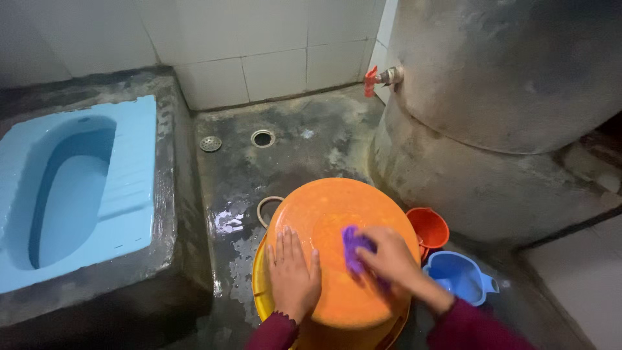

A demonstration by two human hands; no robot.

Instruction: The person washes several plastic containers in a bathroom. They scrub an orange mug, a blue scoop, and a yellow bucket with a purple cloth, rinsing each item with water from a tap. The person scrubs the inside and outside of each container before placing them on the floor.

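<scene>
Wet grey floor [304, 149]; blue squat pan [78, 188] at nine o'clock. Left hand [293, 272] flat, fingers spread, on upturned orange tub [337, 214]; right hand [392, 259] clamped on purple cloth [353, 246].

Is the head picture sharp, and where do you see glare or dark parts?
Head view: mostly sharp, though the right hand with the purple scrubbing cloth is slightly blurred; soft glare on the wet grey concrete floor and the upturned orange plastic basin; dim corners at the bottom; the left hand lies flat and clear.
</scene>
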